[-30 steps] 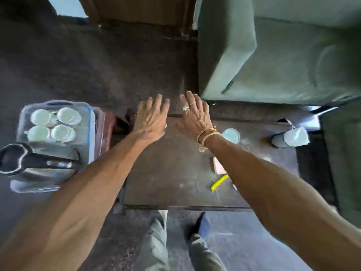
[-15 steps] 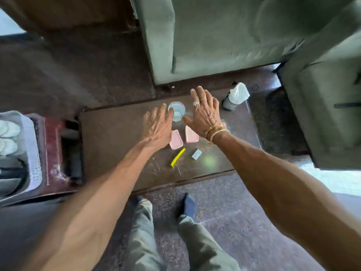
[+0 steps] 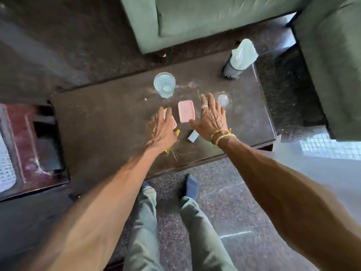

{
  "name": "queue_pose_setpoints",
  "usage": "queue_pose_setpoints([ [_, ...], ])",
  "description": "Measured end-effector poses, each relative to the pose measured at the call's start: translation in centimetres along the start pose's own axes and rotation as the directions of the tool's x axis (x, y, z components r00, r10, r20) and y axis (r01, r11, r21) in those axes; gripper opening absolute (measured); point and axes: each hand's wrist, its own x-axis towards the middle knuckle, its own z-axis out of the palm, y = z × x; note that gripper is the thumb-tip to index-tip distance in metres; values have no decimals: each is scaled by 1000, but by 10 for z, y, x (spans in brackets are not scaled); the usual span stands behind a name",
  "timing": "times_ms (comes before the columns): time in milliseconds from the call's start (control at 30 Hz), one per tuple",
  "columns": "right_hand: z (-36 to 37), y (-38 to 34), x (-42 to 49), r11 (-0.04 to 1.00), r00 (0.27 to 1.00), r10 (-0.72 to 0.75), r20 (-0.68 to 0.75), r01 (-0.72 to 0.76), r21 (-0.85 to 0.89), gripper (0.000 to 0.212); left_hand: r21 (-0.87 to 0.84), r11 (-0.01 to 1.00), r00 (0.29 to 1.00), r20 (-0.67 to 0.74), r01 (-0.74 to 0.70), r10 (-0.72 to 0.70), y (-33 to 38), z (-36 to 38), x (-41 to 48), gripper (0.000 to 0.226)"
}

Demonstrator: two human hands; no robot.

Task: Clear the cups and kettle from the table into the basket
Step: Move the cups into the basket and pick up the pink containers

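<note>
Both hands have drawn back from the glass (image 3: 164,85) towards the near edge of the table (image 3: 101,122), and the basket (image 3: 4,163) has slid almost out of view at 9 o'clock, where only a strip of its white lattice wall shows. The left hand (image 3: 162,132) hovers flat, fingers straight and spread, holding nothing, and covers most of one pink box (image 3: 173,123); whether it touches the box I cannot tell. The right hand (image 3: 212,119), with rings and bracelets, is just as open and empty. A second pink box (image 3: 186,111) lies uncovered between the hands.

The glass stands upright at 12 o'clock from the hands, apart from both. A tissue holder (image 3: 239,59) stands at the table's 2 o'clock corner. A small white block (image 3: 193,135) lies at 6 o'clock from the uncovered box, and a yellow strip (image 3: 178,132) peeks out beside the left hand. The tabletop is dark brown and scuffed. A green sofa (image 3: 205,18) fills 12 o'clock and an armchair (image 3: 332,65) 3 o'clock, over a speckled floor (image 3: 224,192)
</note>
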Motion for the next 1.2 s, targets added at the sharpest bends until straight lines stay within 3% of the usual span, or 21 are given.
queue_pose_setpoints([
  [333,75,-7,28,984,984,56,171,-84,159,103,-123,989,996,28,83,-80,-44,50,37,91],
  [533,95,-22,63,922,970,200,137,-234,309,99,-330,894,953,111,303,-282,-52,70,60,102],
  [700,103,-24,77,903,958,248,145,-283,324,100,-397,864,951,130,309,-281,-61,71,58,100],
  [833,96,-24,67,863,947,319,40,-308,400,99,-473,812,939,192,342,-284,-72,67,54,96],
  [900,89,-27,59,855,960,279,-15,-241,460,99,-548,747,926,195,376,-323,-73,61,55,84],
  [1033,77,-47,47,884,998,57,-8,-46,466,102,-668,618,901,208,416,-382,-67,50,58,50],
  [1133,82,-66,45,903,998,1,67,-30,428,103,-758,479,880,262,442,-397,-63,43,60,58],
  [1200,89,-72,44,929,987,-19,158,-41,369,106,-772,452,878,280,447,-389,-64,44,62,59],
])
